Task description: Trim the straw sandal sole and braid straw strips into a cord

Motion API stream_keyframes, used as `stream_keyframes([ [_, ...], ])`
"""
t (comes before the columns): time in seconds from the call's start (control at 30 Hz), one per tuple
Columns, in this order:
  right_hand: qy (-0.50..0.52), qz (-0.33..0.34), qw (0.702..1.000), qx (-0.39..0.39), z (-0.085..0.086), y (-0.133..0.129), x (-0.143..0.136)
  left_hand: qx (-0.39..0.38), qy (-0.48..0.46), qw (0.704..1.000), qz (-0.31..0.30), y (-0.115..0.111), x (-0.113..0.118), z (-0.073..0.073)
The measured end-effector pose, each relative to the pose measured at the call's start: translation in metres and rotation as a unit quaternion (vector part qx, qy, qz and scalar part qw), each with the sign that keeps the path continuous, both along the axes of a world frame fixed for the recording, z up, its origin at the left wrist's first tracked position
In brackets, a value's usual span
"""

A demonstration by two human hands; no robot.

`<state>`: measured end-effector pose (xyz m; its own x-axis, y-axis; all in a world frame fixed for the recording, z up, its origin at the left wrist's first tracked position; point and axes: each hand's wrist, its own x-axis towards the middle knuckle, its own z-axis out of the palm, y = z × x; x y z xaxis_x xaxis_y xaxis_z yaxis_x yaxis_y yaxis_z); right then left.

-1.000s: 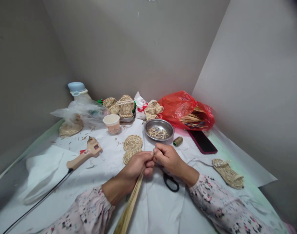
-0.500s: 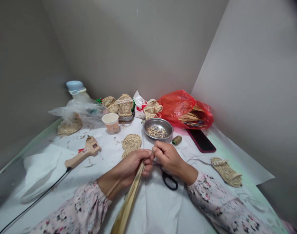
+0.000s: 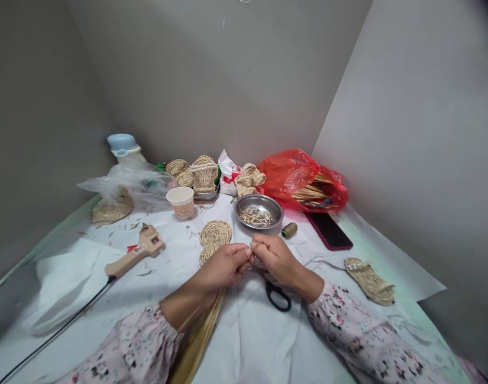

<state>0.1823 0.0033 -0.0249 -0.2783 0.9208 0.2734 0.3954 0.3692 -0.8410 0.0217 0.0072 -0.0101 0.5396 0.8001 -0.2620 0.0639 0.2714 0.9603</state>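
Observation:
My left hand [image 3: 228, 264] is closed, its thumb and fingers pinching the upper end of a bundle of long straw strands [image 3: 201, 333]. The strands hang down toward me beneath my left forearm. My right hand [image 3: 273, 258] is also closed, its fingertips meeting those of the left at the straw's end, though the exact bit between them is hidden. Just beyond my left hand lies a coiled straw sole [image 3: 215, 237]. Under my right hand, black-handled scissors [image 3: 278, 297] rest on the white cloth, their blades mostly covered.
A hot glue gun [image 3: 137, 249] with its cord lies left. Behind stand a paper cup [image 3: 181, 202] and a metal bowl [image 3: 273, 219] of straw scraps. On the right are a thread spool [image 3: 289, 230], a phone [image 3: 329, 231], a red bag [image 3: 284, 178] of straw and a small woven slipper [image 3: 369, 281].
My left hand has rolled over so its back faces up more, and the straw bundle has swung left under the forearm. The right hand stays at the fingertips.

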Motion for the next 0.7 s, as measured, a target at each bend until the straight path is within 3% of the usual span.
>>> stream_keyframes([
  [0.23,0.007,-0.01,1.0,0.005,0.0,-0.001,-0.003,-0.088,-0.041,0.995,0.0,-0.001,-0.003,0.005],
  [0.4,-0.017,-0.001,0.998,0.06,0.002,-0.004,-0.002,-0.132,-0.045,0.99,-0.023,0.0,-0.009,0.014],
  [0.53,-0.042,0.013,0.994,0.098,0.001,-0.003,0.0,-0.102,-0.03,0.994,-0.039,0.001,-0.009,0.017],
  [0.7,-0.05,0.005,0.99,0.129,0.001,-0.003,-0.001,-0.034,-0.021,0.999,0.025,-0.005,-0.002,0.015],
])
